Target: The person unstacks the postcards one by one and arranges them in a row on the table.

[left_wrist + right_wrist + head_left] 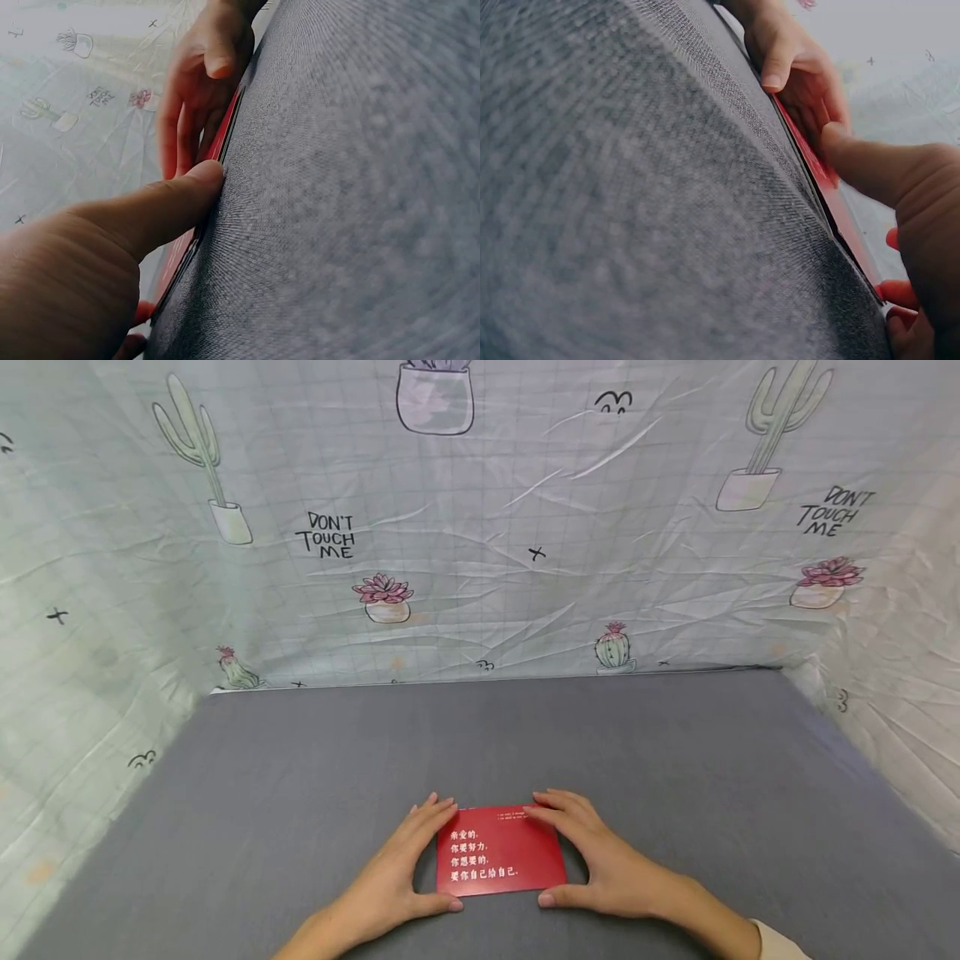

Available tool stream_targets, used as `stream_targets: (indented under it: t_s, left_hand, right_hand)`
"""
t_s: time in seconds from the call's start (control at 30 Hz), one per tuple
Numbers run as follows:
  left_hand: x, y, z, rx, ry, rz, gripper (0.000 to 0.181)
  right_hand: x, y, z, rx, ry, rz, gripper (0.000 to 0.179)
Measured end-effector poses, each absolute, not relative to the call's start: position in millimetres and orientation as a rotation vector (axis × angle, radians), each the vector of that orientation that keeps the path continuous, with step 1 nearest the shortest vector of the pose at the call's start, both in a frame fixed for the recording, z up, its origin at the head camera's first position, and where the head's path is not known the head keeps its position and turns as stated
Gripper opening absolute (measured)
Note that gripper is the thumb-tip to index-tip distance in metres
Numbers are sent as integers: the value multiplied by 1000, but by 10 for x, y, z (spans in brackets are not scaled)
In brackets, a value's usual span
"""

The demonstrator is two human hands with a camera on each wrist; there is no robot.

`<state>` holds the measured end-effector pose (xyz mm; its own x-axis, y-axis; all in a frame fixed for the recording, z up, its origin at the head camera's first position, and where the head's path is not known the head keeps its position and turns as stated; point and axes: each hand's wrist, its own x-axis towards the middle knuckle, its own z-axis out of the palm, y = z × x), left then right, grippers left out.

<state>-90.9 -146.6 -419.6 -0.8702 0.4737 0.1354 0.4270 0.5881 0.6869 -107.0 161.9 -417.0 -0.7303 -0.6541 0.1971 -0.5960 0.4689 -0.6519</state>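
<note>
A thin red notebook (517, 852) with white printed writing lies flat between both hands. At its left end, my left hand (393, 868) spans the short side, fingertips at the far corner and thumb at the near edge. The left wrist view shows this thumb (180, 199) right against the notebook's dark edge. Around the right end is my right hand (600, 856), its index fingertip over the far right of the cover. Its thumb (862, 165) stands a little off the near edge in the right wrist view.
A dark grey cloth (480, 739) covers the table. Behind it and along both sides hangs a pale curtain (480, 527) printed with cacti and lettering. A light sleeve (776, 939) shows at the right forearm.
</note>
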Motion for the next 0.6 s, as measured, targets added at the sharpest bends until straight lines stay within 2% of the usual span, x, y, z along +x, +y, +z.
stream_targets:
  t_s: [0.17, 0.6]
  left_hand:
    - [-892, -1477, -4202, 760, 2759, 1164, 96]
    - [-909, -1473, -4204, 789, 2772, 1152, 95]
  right_hand:
    - [-1066, 1606, -4187, -1217, 2653, -1085, 76]
    - [-1052, 1621, -4184, -1216, 2708, -1027, 72]
